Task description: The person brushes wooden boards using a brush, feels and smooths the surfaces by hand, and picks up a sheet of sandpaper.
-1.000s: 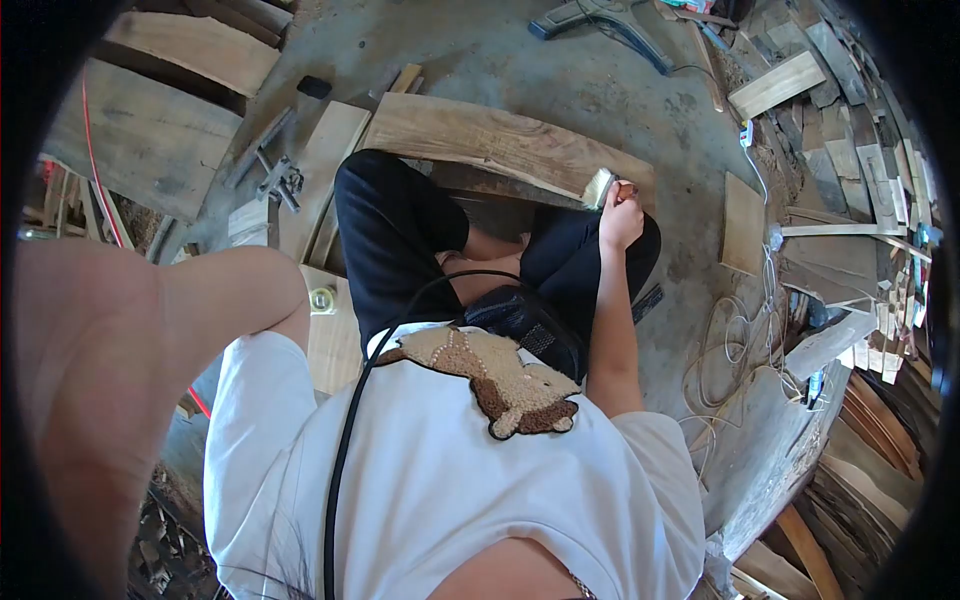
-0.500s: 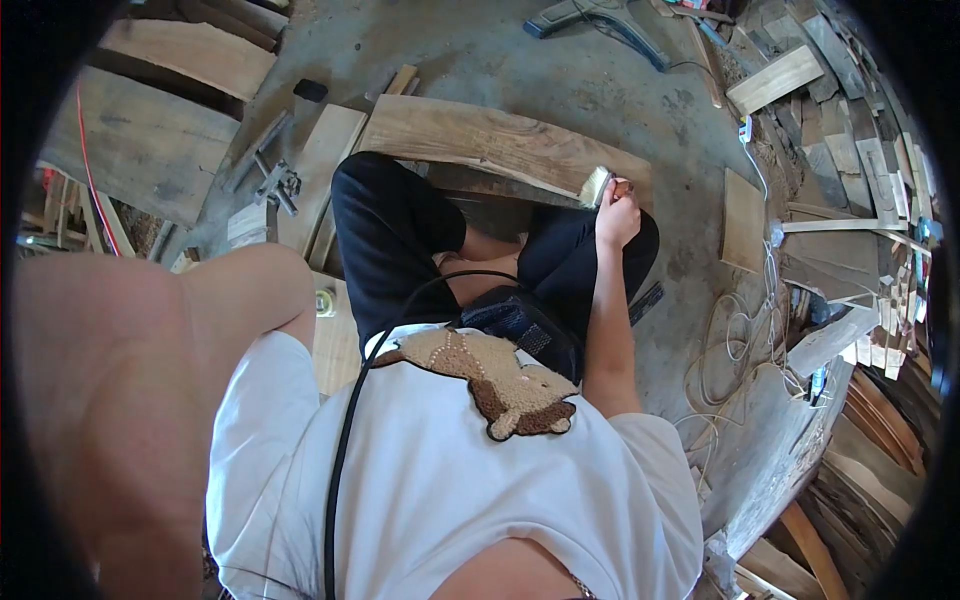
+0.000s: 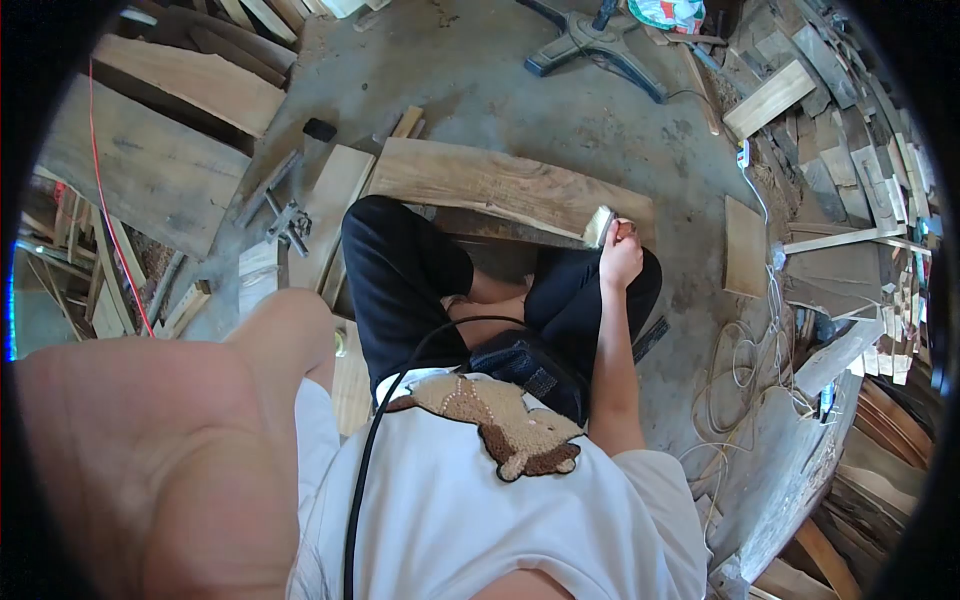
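My right hand (image 3: 622,262) is closed around the handle of a flat brush (image 3: 600,227) with pale bristles. It rests above my right knee, beside the right end of a long wooden board (image 3: 500,180) that lies across in front of my crossed legs. The bristles point to the left, near the board's front edge; I cannot tell whether they touch it. My left hand (image 3: 160,440) is raised so close to the camera that it looms large at the left, and its fingers are out of view.
A metal clamp (image 3: 288,222) lies left of the board. Wide planks (image 3: 150,150) are at the far left, with a red cord across them. White cables (image 3: 740,390) coil on the floor at right, before stacked wood offcuts (image 3: 840,150). A black stand base (image 3: 590,45) is at the back.
The camera view has tilted up a little, so the scene sits lower. My left hand looms larger and lower at the left. The brush stays in my right hand by the board's right end.
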`<state>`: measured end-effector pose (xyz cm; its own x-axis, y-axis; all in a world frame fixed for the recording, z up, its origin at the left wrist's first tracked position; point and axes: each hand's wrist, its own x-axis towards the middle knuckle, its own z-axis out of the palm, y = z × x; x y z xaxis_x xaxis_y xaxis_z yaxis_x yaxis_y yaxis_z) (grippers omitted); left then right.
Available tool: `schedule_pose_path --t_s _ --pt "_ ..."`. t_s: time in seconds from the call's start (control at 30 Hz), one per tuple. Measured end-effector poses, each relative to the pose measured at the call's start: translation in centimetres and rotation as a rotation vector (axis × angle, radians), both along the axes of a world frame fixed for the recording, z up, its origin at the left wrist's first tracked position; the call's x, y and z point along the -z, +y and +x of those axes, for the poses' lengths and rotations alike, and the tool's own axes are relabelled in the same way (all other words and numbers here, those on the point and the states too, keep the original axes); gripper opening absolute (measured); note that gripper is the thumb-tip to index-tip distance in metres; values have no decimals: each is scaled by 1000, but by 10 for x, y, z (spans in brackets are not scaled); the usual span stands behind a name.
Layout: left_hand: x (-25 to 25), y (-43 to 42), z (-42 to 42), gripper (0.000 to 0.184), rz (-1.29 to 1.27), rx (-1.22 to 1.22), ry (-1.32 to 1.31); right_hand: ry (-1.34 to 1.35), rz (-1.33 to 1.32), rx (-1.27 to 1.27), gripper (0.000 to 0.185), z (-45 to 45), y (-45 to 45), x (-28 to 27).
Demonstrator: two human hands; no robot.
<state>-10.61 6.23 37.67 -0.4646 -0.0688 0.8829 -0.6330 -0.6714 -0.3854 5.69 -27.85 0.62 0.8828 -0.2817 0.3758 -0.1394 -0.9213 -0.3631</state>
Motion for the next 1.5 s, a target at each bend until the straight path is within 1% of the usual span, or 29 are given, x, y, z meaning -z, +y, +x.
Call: schedule_pose_path --t_s 0.1,0.13,0.23,0.27,0.47,0.57,0.87,0.97,1.13,1.23,1.47,1.5 --pt "0 -1 2 19 -7 1 -16 4 89 -36 32 0 0 -2" --pt "0 -1 2 18 -11 1 -20 8 63 -9 32 2 -1 3" --pt "1 -3 2 17 -23 -7 -46 -17 82 -35 32 2 -2 3" --pt "1 -2 2 17 -24 -8 -50 -23 4 -23 19 2 -3 5" --pt "2 -3 4 15 -33 -12 -60 -21 54 -39 19 1 -2 3" --pt "1 -3 4 14 -35 -15 -61 -32 72 -43 24 2 -4 7" --pt "-2 -4 4 11 -54 -30 -79 -21 68 -35 25 3 -5 8" --pt "-5 -3 2 10 -53 -54 -105 -6 58 -19 19 3 -2 4" --pt "-7 -9 0 9 -41 -89 -127 -53 150 -38 24 4 -4 8" --pt "-7 -12 2 8 -38 -95 -125 -46 109 -24 26 4 -3 8" --pt "-5 -14 11 6 -89 -117 -91 -14 88 5 35 7 -7 15" --pt "-2 -14 14 6 -104 -120 -77 5 84 4 31 5 -7 13"
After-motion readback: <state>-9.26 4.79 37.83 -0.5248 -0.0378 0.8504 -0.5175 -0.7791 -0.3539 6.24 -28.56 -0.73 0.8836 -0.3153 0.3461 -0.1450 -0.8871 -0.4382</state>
